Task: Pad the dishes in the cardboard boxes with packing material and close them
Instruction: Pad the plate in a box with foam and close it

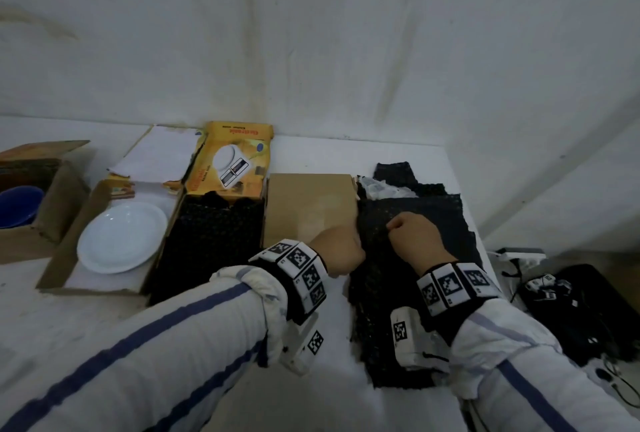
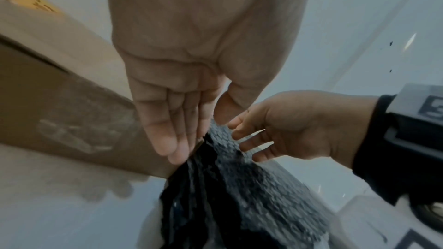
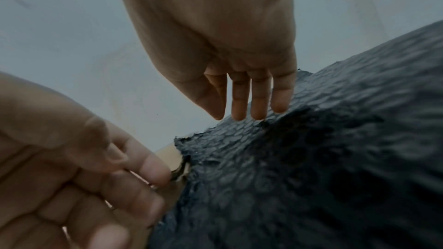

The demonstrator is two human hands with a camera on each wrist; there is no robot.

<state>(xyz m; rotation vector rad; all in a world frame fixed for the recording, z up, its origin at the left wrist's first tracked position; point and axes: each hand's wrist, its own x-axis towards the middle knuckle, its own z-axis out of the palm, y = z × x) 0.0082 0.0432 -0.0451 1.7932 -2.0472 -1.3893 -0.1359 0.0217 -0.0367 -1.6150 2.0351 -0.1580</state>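
Observation:
A black bubble wrap sheet (image 1: 419, 269) lies on the white table to the right of a closed brown cardboard box (image 1: 310, 210). My left hand (image 1: 341, 253) is at the sheet's left edge beside the box corner. Its thumb and fingers (image 2: 167, 139) pinch that edge (image 2: 213, 130). My right hand (image 1: 410, 234) hovers just right of it, and its straight fingertips (image 3: 258, 109) touch the top of the wrap (image 3: 311, 158). Further left, a white plate (image 1: 121, 237) lies in an open box (image 1: 59, 258). Another open box holds black wrap (image 1: 207, 244).
A yellow printed lid (image 1: 235, 161) stands open behind the box filled with wrap. At far left a blue bowl (image 1: 17, 206) sits in another carton. More wrap and a clear bag (image 1: 388, 186) lie behind the sheet. Black gear and cables (image 1: 571, 303) lie off the table's right edge.

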